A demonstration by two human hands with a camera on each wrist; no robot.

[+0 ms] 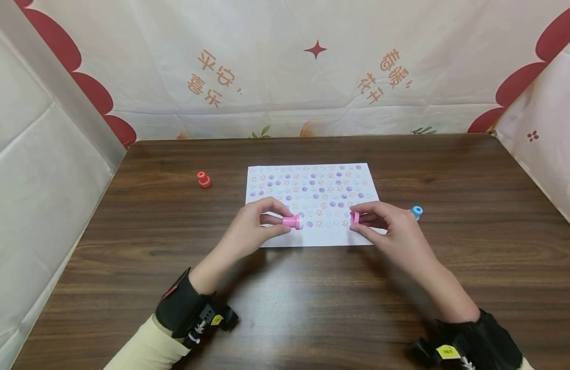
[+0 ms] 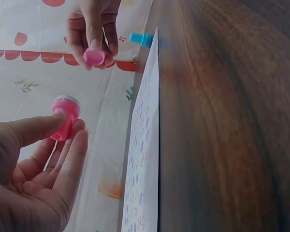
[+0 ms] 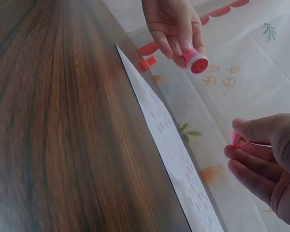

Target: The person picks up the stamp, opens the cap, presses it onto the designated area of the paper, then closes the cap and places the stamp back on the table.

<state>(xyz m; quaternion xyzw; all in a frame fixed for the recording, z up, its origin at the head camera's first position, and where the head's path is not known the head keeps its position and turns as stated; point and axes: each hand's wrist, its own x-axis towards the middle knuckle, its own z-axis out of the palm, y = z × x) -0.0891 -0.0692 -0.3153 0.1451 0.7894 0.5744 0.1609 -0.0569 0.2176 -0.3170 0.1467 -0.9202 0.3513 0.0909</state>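
Pink stamp [image 1: 292,222] in left hand [image 1: 252,226], raised over the near part of a white paper [image 1: 317,240], at about 8 o'clock from the sheet's middle. Left grip: thumb and fingertips clamped on the stamp's narrow end, with the wide end clear of them. Long axis runs roughly 9 to 3 o'clock in the head view; printing face points to 3, reddish in the right wrist view.

Pink cap [image 1: 355,217] lies at 3 o'clock from the left grip, pinched by its edge in right hand [image 1: 396,231], thumb and fingertips closed on it. Hollow side looks turned to 9 o'clock, patterned outside toward the right palm. Cap and stamp well apart, almost level in the head view, close to one line. My judgement: this facing line is the relation that counts; right hand nearer the cap, left nearer the stamp.

Paper carries rows of small prints [image 1: 332,204], near strip blank. Red stamp [image 1: 204,180] upright on the bench [image 1: 312,298], between 9 and 10 o'clock from the paper. Blue stamp [image 1: 418,210] at 3 o'clock, partly hidden behind right hand.
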